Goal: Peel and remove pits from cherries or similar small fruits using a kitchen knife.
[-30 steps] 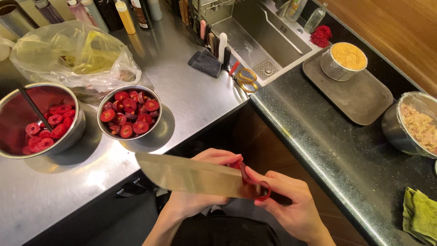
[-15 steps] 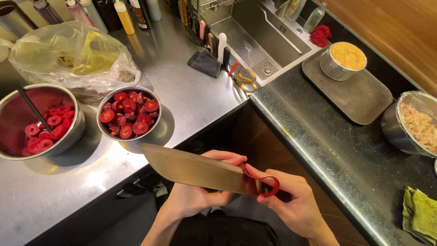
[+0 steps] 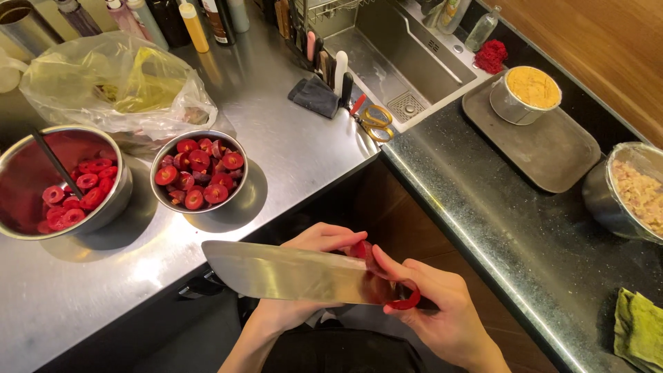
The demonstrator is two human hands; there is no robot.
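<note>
Right hand gripping cleaver below the bowl, blade lying level, long axis left-right, tip pointing left, left hand closing around red fruit behind blade

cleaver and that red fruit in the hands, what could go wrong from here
1. The left hand cups the red fruit right behind the cleaver, so a slip could cut the fingers.
2. The cutting happens in mid-air, past the steel counter, so pieces or juice may drop to the floor.
</note>
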